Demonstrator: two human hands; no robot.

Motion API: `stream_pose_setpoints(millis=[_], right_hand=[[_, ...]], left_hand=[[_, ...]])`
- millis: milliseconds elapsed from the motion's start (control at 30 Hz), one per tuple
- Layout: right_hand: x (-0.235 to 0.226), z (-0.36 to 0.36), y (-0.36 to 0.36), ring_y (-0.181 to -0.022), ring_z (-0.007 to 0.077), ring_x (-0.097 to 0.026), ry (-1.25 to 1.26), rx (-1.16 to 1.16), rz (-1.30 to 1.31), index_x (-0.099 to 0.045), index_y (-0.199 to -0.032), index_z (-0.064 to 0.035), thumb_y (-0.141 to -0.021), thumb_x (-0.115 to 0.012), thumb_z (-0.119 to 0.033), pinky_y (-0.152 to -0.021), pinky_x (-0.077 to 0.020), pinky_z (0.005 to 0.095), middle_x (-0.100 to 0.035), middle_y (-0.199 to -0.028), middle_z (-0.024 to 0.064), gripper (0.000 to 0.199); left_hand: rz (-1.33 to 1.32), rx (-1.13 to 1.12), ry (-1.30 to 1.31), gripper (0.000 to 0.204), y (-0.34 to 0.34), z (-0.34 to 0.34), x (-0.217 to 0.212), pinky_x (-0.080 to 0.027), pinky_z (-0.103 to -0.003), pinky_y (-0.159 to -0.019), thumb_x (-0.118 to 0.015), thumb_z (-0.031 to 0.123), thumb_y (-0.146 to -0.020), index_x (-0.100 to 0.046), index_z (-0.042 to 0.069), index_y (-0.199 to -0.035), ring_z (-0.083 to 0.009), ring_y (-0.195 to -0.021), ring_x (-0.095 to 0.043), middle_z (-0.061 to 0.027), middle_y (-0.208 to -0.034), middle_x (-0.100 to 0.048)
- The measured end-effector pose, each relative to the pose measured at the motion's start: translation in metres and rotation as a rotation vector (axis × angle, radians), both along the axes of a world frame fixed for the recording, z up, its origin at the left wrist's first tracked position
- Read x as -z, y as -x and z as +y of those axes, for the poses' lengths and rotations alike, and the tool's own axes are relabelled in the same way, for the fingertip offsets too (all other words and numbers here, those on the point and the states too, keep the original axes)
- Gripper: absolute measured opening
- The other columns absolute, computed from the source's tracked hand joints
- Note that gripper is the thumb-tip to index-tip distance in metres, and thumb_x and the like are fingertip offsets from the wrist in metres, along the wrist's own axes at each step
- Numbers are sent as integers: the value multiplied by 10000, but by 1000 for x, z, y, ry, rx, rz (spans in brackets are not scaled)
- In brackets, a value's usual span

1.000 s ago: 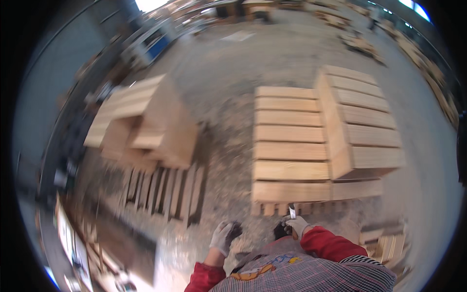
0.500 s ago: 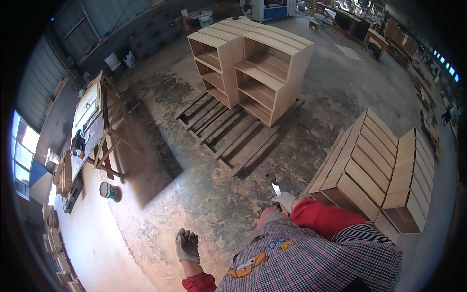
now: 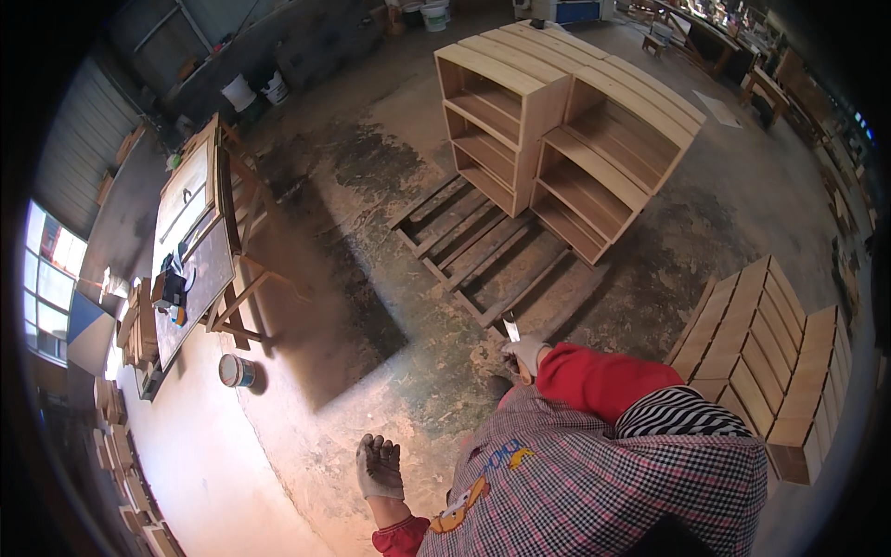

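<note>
My right hand (image 3: 526, 353), in a pale work glove, is closed around a putty knife (image 3: 511, 329). Its light flat blade points away from me, just short of the slatted wooden pallet (image 3: 483, 320); the grip is hidden in my fingers. At the lower middle, my left hand (image 3: 380, 467) hangs over the floor in a glove with dirty grey fingers. Those fingers are loosely curled and somewhat apart, with nothing visible in them. Beyond the pallet's near slats, open-fronted wooden cabinets (image 3: 543, 88) stand on it, their shelves facing me.
More wooden cabinet units (image 3: 742, 334) stand at the right, near my right elbow. Left is a trestle workbench (image 3: 200, 265) with tools on it, and a paint bucket (image 3: 237, 371) sits on the floor beside it. Stacked wood pieces (image 3: 130, 464) line the left edge.
The view has swung left and nearer the pallet; the cabinets now appear larger and further right. My right hand still holds the putty knife, and my left hand remains loosely curled.
</note>
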State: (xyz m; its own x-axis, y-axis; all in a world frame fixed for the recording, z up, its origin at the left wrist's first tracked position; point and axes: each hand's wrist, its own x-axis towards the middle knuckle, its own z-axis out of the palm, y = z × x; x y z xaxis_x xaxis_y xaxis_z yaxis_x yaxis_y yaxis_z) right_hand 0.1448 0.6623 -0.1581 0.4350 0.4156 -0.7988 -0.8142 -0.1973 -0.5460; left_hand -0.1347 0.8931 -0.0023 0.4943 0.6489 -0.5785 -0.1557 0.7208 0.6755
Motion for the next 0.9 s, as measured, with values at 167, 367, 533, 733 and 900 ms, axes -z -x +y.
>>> stream_pose_setpoints(millis=[167, 367, 533, 733, 900], right_hand=[[-25, 125, -85, -525, 202, -533, -45, -13, -25, -576, -827, 3, -853, -592, -139, -482, -447, 342, -575, -678, 89, 146], [11, 254, -158, -540, 196, -527, -21, -147, -129, -571, -871, -17, -856, -581, -125, -488, -455, 337, -585, -735, 95, 109], [48, 297, -192, -542, 209, -509, -146, 187, 147, -585, -867, -32, -875, -567, -163, -492, -434, 358, -577, -720, 89, 132], [71, 300, -224, -596, 211, -538, 13, 768, 408, -590, -866, -29, -872, -597, -156, -534, -459, 337, -581, -758, 106, 127], [114, 326, -294, -644, 259, -599, 100, 416, -189, -643, -799, -20, -888, -489, -260, -566, -433, 365, -616, -679, 111, 299]], left_hand=[[28, -111, 20, 195, -19, 83, 5, -509, -335, -729, -519, 292, -915, -542, 135, -1029, -162, -778, -567, -6, -879, -588], [222, -223, 41, 207, -56, 227, 23, -495, -340, -758, -508, 312, -911, -542, 149, -1034, -161, -761, -557, 3, -867, -578], [70, 110, -67, 199, -162, 398, 22, -469, -330, -769, -531, 285, -897, -541, 140, -1031, -161, -795, -537, -9, -878, -570], [-78, 481, -234, 278, -393, 511, -18, -461, -369, -780, -549, 244, -889, -520, 108, -1130, -218, -854, -544, -52, -961, -565], [-372, 695, -165, 273, -520, 572, 16, -477, -397, -781, -560, 279, -887, -544, 120, -1109, -218, -856, -566, -43, -951, -591]])
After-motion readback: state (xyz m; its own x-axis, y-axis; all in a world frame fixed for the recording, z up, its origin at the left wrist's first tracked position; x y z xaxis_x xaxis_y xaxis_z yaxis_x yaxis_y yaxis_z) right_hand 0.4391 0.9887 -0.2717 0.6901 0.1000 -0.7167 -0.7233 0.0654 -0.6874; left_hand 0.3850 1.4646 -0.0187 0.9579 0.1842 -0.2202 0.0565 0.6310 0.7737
